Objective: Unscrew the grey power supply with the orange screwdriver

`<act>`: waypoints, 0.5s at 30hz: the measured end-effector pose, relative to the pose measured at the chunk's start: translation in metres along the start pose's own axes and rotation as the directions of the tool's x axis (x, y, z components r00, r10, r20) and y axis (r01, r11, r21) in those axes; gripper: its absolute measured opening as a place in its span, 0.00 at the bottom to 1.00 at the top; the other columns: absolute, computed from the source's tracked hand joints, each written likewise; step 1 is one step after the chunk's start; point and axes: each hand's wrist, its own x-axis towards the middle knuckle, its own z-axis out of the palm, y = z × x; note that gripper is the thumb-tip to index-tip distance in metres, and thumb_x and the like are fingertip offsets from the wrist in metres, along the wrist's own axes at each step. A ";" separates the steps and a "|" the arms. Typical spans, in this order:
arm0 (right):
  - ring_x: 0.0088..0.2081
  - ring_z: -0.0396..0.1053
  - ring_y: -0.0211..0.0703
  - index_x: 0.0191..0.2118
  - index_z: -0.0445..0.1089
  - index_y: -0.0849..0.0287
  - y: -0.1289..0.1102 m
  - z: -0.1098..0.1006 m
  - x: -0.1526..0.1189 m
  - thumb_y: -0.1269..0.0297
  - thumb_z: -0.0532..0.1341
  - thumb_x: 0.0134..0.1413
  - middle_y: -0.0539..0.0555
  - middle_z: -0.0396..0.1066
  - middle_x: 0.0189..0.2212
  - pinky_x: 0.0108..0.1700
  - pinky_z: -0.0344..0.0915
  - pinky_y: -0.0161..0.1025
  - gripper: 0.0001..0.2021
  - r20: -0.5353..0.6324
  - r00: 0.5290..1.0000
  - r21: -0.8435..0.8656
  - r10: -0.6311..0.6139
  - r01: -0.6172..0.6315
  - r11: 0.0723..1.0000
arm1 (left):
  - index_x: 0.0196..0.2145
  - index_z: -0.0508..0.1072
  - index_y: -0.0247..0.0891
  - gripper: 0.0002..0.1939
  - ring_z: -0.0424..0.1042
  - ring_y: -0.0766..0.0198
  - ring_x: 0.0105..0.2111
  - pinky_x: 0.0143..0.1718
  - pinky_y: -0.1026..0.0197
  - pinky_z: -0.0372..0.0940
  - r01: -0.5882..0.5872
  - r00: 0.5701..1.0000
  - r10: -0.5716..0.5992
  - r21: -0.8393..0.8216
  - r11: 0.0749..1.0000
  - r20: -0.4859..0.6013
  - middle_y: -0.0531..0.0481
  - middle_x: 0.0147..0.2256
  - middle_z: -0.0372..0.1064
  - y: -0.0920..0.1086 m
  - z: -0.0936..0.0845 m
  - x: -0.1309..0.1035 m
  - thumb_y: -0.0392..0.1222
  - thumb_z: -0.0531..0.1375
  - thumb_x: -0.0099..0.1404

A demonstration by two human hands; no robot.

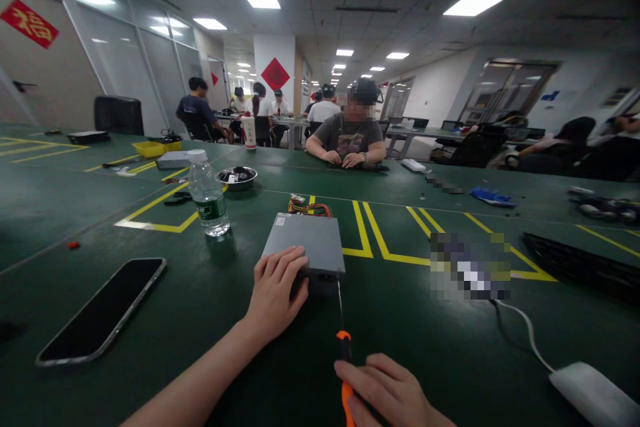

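A grey metal box [313, 235] with a socket on its near face lies on the green table, and coloured wires [313, 209] come out behind it. My left hand [277, 287] rests on the box's near left part, fingers over the top and thumb at the near face. In my right hand [383, 390] is an orange and black screwdriver [343, 341], gripped by its handle. Its thin shaft points away from me, and the tip is at the near right corner of the box. Whether the tip sits in a screw is too small to tell.
Left of the box stand a water bottle [207, 197] and a metal bowl [237, 177]; a phone [105, 310] lies nearer. At right are a blurred-out object [470, 270], a white cabled device [595, 390] and a black panel [580, 263]. A person [350, 130] sits opposite.
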 end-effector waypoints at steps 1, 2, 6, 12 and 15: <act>0.28 0.71 0.34 0.33 0.67 0.59 0.000 -0.001 0.001 0.80 0.51 0.55 0.55 0.75 0.34 0.36 0.69 0.32 0.11 -0.022 1.000 -0.026 -0.020 0.019 0.999 | 0.48 0.64 0.44 0.16 0.61 0.57 0.52 0.51 0.51 0.49 0.006 1.000 -0.006 0.003 1.000 -0.001 0.50 0.51 0.65 0.001 0.000 0.000 0.41 0.54 0.62; 0.29 0.72 0.34 0.33 0.67 0.59 0.000 -0.001 0.002 0.79 0.50 0.56 0.56 0.75 0.35 0.36 0.69 0.32 0.12 -0.064 0.998 -0.055 -0.029 0.026 0.998 | 0.48 0.64 0.44 0.16 0.61 0.57 0.52 0.51 0.51 0.49 0.010 1.000 -0.010 0.006 1.000 -0.003 0.49 0.51 0.65 0.001 0.001 0.000 0.41 0.54 0.62; 0.34 0.72 0.36 0.39 0.68 0.58 -0.004 -0.002 0.007 0.74 0.50 0.59 0.56 0.74 0.34 0.37 0.69 0.32 0.11 -0.084 0.996 -0.115 -0.037 0.027 0.993 | 0.47 0.65 0.44 0.14 0.61 0.56 0.51 0.50 0.50 0.50 0.023 1.000 -0.022 0.023 0.999 -0.017 0.49 0.50 0.66 0.004 0.003 0.001 0.41 0.54 0.62; 0.31 0.72 0.36 0.35 0.66 0.62 -0.003 0.005 -0.003 0.67 0.54 0.59 0.61 0.74 0.36 0.36 0.69 0.34 0.06 -0.073 0.995 -0.068 -0.063 0.058 0.996 | 0.45 0.66 0.43 0.13 0.61 0.56 0.51 0.51 0.50 0.50 0.025 1.000 -0.024 0.057 0.998 -0.006 0.48 0.49 0.66 0.006 0.001 0.003 0.42 0.54 0.62; 0.33 0.73 0.39 0.36 0.64 0.63 -0.002 0.006 -0.007 0.60 0.53 0.60 0.62 0.74 0.35 0.36 0.69 0.35 0.10 -0.082 0.996 -0.057 -0.034 0.030 0.998 | 0.45 0.65 0.41 0.14 0.60 0.56 0.51 0.53 0.49 0.49 -0.013 1.000 0.012 0.065 0.998 0.014 0.47 0.49 0.65 0.004 0.000 0.004 0.42 0.54 0.61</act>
